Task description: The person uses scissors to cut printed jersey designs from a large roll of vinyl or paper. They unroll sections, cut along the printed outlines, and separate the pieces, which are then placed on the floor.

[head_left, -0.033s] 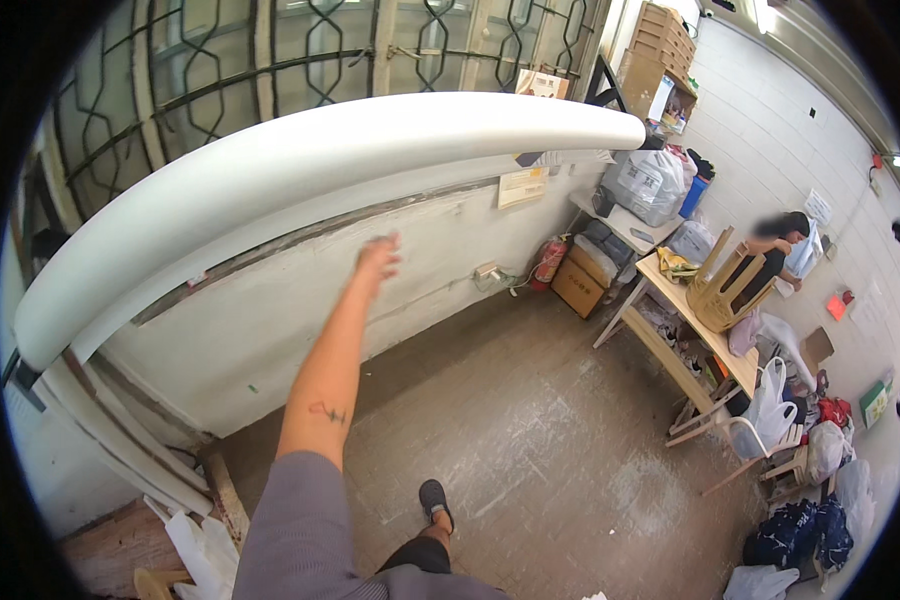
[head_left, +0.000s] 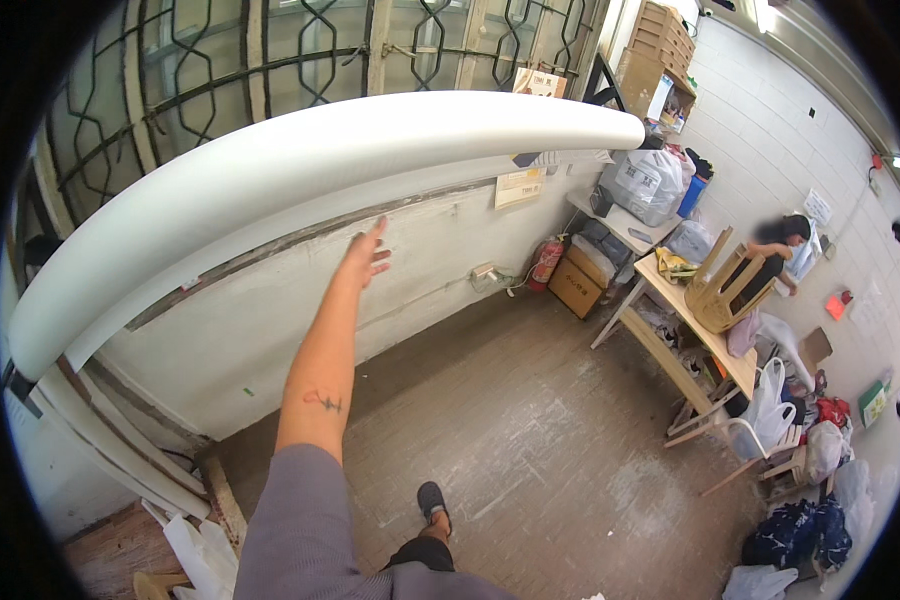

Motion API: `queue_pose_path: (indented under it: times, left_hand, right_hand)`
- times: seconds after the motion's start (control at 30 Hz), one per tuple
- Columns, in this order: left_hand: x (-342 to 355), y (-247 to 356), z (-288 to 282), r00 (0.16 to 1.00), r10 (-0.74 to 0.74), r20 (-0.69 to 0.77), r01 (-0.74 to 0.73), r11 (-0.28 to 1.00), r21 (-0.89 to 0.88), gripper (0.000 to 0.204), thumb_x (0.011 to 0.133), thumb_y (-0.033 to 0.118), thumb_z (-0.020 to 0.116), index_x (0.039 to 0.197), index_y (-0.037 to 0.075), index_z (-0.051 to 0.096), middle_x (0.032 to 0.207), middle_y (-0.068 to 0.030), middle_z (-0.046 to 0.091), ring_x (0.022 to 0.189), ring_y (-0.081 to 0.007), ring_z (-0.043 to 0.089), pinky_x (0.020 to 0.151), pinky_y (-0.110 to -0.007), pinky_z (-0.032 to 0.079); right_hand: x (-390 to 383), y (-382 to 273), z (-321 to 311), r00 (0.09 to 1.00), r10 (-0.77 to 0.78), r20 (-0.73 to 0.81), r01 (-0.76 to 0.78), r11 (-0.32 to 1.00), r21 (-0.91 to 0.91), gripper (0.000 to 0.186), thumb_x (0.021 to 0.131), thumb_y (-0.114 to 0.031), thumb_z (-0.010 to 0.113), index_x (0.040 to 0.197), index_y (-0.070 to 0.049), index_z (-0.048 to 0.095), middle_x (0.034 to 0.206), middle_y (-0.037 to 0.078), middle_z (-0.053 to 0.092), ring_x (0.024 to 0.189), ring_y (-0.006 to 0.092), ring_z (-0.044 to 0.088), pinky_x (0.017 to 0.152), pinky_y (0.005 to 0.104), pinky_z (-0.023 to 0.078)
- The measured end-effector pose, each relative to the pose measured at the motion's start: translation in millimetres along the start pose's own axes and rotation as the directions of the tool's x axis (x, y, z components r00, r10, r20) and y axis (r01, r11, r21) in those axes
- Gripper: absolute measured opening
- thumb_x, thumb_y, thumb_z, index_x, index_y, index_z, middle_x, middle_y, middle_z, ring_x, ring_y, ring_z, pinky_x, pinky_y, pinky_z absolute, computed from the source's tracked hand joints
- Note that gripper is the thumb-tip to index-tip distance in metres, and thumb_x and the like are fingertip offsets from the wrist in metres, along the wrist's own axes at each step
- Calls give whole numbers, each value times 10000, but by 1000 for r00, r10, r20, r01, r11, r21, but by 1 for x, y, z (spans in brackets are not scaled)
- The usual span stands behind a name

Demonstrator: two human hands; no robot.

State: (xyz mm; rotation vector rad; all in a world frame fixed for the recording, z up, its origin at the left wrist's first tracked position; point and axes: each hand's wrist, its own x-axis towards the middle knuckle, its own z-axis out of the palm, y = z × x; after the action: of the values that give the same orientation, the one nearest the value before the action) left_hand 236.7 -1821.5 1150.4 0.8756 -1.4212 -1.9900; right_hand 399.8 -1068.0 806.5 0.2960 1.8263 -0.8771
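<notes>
My left arm reaches forward from the lower edge, bare below a grey short sleeve. My left hand (head_left: 361, 258) is in front of the pale wall, with its fingers apart and nothing in it. The nearest thing is a long, thick white roll of sheet material (head_left: 300, 140), held crosswise above the hand. A loose white flap (head_left: 260, 222) hangs from the roll's underside. Between hand and roll there appears to be a gap, though the depth is hard to judge. My right hand is out of view.
Barred windows (head_left: 300, 50) rise behind the roll. Rightward stand a fire extinguisher (head_left: 547, 262), a brown carton (head_left: 578, 283) and a wooden table (head_left: 705, 340) with an upturned stool (head_left: 720, 290). Another person (head_left: 770, 255) is behind it. Filled bags (head_left: 770, 410) crowd the right wall.
My left hand has shifted slightly left and up, and its fingers have spread, one now stretched upward. The other person's hand has moved slightly. The roll stays in place.
</notes>
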Motion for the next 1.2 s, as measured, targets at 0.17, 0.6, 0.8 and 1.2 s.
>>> queue_pose_path:
  times: [0.17, 0.6, 0.8, 1.2]
  left_hand:
    - [91, 17, 14, 966, 183, -180, -233, 918, -321, 522, 912, 379, 710, 1222, -6, 542, 1165, -126, 617, 1068, -255, 611, 868, -444, 527]
    - [36, -44, 37, 913, 173, -368, -308, 885, -348, 216, 950, 184, 673, 1091, 23, 643, 1028, -64, 653, 927, -186, 627, 830, -385, 574]
    - [-15, -74, 58, 885, 107, -452, -231, 946, -228, 301, 963, 229, 656, 1184, 28, 618, 1083, -62, 677, 926, -147, 638, 734, -289, 511]
    - [-85, -162, 97, 798, -77, -598, -91, 965, -246, 249, 978, 264, 632, 1091, 43, 631, 976, -51, 699, 843, -157, 667, 713, -275, 504]
  right_hand:
    - [18, -66, -42, 995, 84, -53, -80, 995, 61, 404, 902, -348, 684, 1135, -33, 590, 886, 84, 628, 862, 190, 613, 719, 363, 495]
    - [84, -307, -84, 858, -475, 197, 392, 852, 346, 682, 866, -562, 688, 1211, 11, 555, 934, 100, 634, 842, 213, 629, 779, 351, 504]
    - [76, -513, -13, 413, -665, 622, 602, 712, 361, 567, 936, -501, 618, 1247, -44, 495, 987, 17, 544, 896, 141, 542, 831, 311, 463]
    - [80, -550, 5, 285, -487, 825, 594, 766, 247, 379, 864, -98, 688, 1182, -77, 483, 978, 6, 533, 924, 120, 524, 835, 272, 442]
